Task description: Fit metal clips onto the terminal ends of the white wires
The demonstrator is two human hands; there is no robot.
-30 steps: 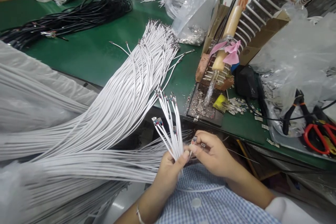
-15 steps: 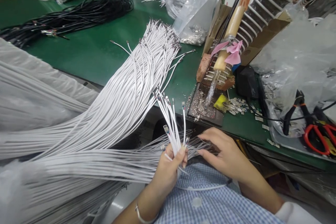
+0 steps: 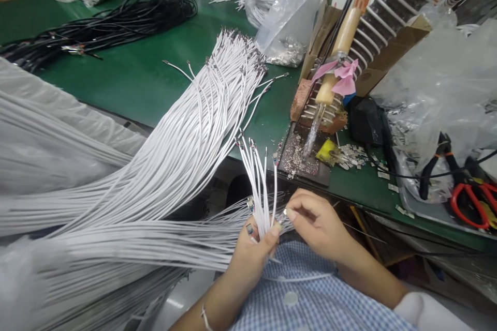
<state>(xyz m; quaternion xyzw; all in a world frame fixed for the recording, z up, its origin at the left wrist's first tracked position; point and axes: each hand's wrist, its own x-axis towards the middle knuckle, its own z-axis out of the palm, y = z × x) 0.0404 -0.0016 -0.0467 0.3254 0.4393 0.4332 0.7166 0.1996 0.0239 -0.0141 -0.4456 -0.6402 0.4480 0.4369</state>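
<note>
My left hand (image 3: 254,245) is closed round a small bunch of white cables (image 3: 259,186), held upright above my lap. Bare wire tips and small metal plugs show at the cables' ends. One metal connector (image 3: 249,202) sticks out on the left of the bunch, lower than the rest. Just to the right, my right hand (image 3: 316,222) pinches a small shiny connector (image 3: 285,212) between thumb and forefinger. The cable behind that connector is mostly hidden by my left fingers. Long white cables (image 3: 155,240) run from the left behind my left hand.
A large heap of white cables (image 3: 194,124) lies across the green table (image 3: 135,77). Black cables (image 3: 128,20) lie farther back. At the right are a wooden-handled soldering iron (image 3: 330,83) in a coil holder, loose metal plugs (image 3: 353,156), pliers (image 3: 435,165) and red-handled scissors (image 3: 468,207).
My right hand has moved left toward the bunch, and its thumb and forefinger have closed on a small connector. The bunch in my left hand has shifted slightly right.
</note>
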